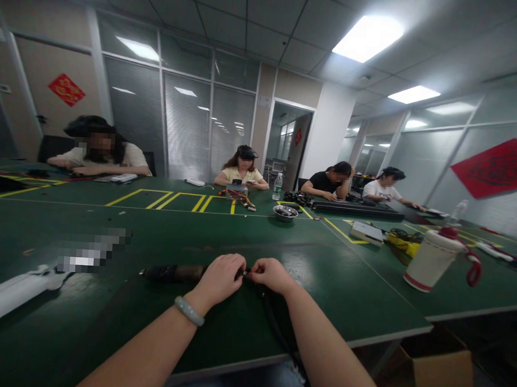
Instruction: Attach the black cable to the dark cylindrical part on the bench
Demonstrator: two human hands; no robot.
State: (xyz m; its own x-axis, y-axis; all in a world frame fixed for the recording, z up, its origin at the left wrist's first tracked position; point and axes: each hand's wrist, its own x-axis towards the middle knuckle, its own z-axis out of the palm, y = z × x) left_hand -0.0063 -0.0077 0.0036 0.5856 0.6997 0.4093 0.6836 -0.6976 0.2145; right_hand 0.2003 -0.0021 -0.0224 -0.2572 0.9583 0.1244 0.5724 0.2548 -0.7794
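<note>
A dark, cylindrical electric screwdriver (177, 272) lies along the green table, its thin metal tip pointing left. My left hand (223, 276) is closed around its rear end, covering that part. Close beside it, my right hand (271, 275) pinches the end of a black cable (272, 317). A small bright metal piece (245, 273) shows between the two hands; whether plug and tool are joined, I cannot tell. From my right hand the cable runs down over the table's near edge.
To the left a white arm-like stand (11, 298) reaches over the green table (151, 233). A metal bowl (285, 213) and a water bottle (277, 187) stand beyond my hands. A white tumbler (433, 259) is at right. Several people sit across; a cardboard box (444, 377) lies below.
</note>
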